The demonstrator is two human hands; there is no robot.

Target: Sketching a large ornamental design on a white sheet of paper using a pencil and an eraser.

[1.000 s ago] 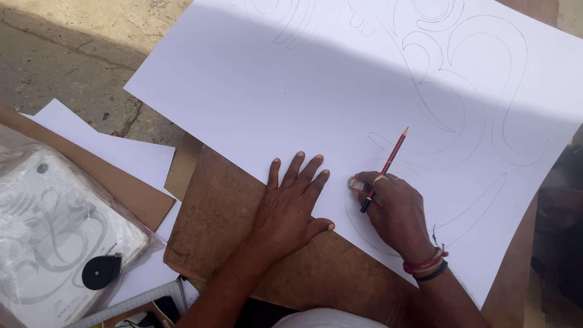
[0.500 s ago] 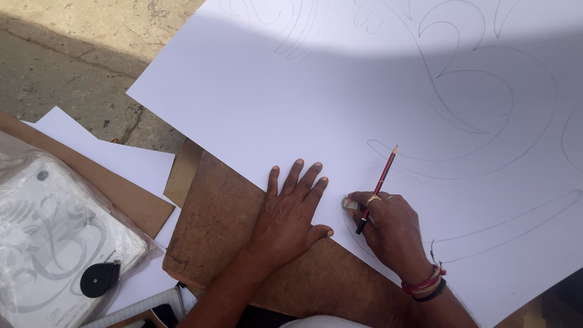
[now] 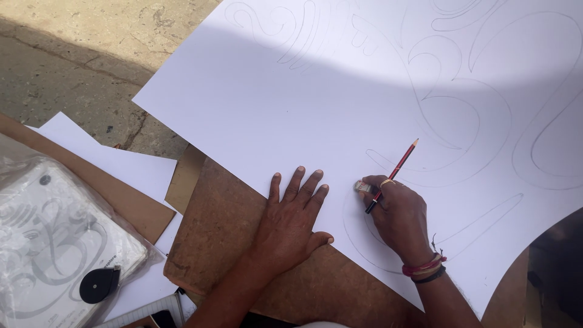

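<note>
Concrete ground lay under a brown board (image 3: pixel 231 243) carrying a large white sheet (image 3: pixel 291 109). Left hand (image 3: pixel 291 222) pressed flat, fingers spread; right hand (image 3: pixel 398 212) gripped a red pencil (image 3: pixel 393 174) and an eraser (image 3: pixel 362 187). Many curved outlines were drawn; none filled.

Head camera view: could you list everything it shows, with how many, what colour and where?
drawing sheet: one, white with faint pencil curves, fills the upper right
pencil: one, red and black, in the right hand, tip up
eraser: one, pale, under the right fingertips on the sheet
brown board: one, under the sheet's near edge
smaller papers: a few, white, at left
plastic-wrapped print: one, grey-white, lower left
round black object: one, on the wrap
ground: grey concrete, upper left
wristbands: several, red and black, right wrist
left hand: flat, fingers spread, on the sheet's edge
right hand: grips the pencil
</note>
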